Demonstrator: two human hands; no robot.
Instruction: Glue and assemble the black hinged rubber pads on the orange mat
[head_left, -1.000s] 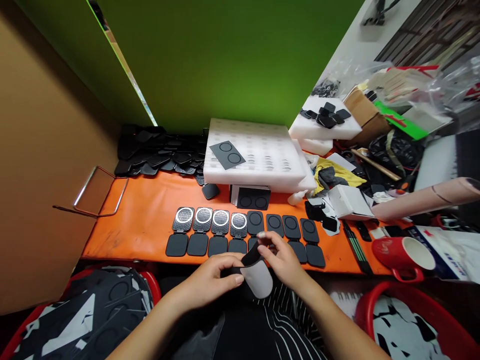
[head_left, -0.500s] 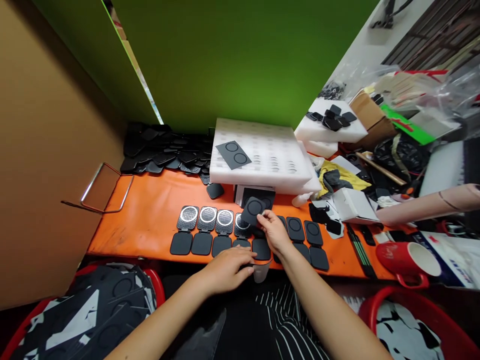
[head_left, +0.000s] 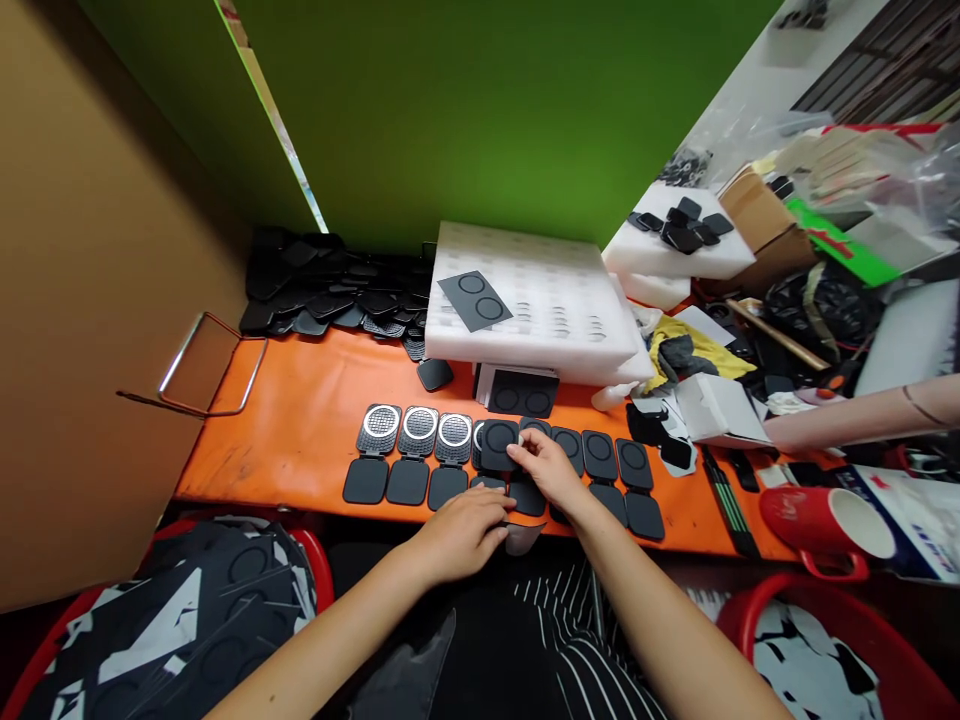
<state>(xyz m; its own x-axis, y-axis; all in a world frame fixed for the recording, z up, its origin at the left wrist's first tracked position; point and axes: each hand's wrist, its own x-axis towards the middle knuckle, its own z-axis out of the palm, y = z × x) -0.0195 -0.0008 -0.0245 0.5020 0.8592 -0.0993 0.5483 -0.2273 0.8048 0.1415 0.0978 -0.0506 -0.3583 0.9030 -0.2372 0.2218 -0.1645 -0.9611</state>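
My right hand [head_left: 551, 468] pinches the right edge of a black square sticker [head_left: 498, 447] marked with a ring. The sticker lies over or just above the hinged black pads in the row and partly covers a silver-ringed one. Fingers of my left hand [head_left: 466, 530] rest by the lower pads, with a thin dark-edged, pale sheet [head_left: 523, 540] between thumb and fingers. To the left, several open pads [head_left: 381, 428] show silver rings on a grid. On the right, pads [head_left: 599, 455] carry black ringed faces.
White foam blocks [head_left: 525, 345] stand behind the row, with a ringed sheet [head_left: 475, 300] on top. A heap of black pads [head_left: 322, 285] lies at back left. Red tubs [head_left: 319, 570] of scraps sit below the orange bench [head_left: 300, 400]. A red mug [head_left: 825, 522] stands at right.
My right hand has brought the sticker down and turned it from tilted to nearly square with the row. My left hand has barely moved. The view has shifted slightly.
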